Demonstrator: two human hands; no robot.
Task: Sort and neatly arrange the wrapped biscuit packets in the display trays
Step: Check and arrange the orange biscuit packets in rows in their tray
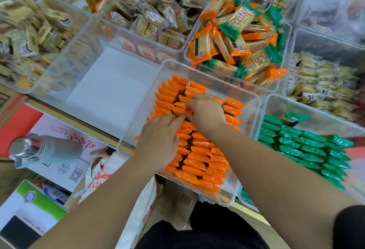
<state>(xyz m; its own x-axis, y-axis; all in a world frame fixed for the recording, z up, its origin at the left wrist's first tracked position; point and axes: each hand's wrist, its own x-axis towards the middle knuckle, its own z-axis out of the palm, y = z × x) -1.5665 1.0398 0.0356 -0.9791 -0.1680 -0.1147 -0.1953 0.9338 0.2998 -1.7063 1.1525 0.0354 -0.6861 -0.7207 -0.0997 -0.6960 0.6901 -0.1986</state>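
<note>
Orange biscuit packets (197,161) fill the clear plastic tray (245,98) in the middle of my head view. They are glossy, crimp-ended pillows standing on edge in tight rows with dark seams between them. My left hand (158,140), just toward 7 o'clock from centre, lies flat on the rows with its fingers fairly straight and the tips pressing on the wrappers. My right hand (207,114), just toward 3 o'clock, has its fingers curled and pinches the top edge of one orange packet in the middle row, its fingertips almost meeting the left ones. At 4 o'clock a second transparent tray (276,100) holds green packets (308,146) lined up the same way. At 1 o'clock, mixed orange and green packets (241,37) lie in a loose heap. Toward 12 o'clock I see crinkly tan packets (150,23) jumbled together. At 8 o'clock, below the shelf, a smooth metal flask (39,150) lies on a printed carton (65,171).
</note>
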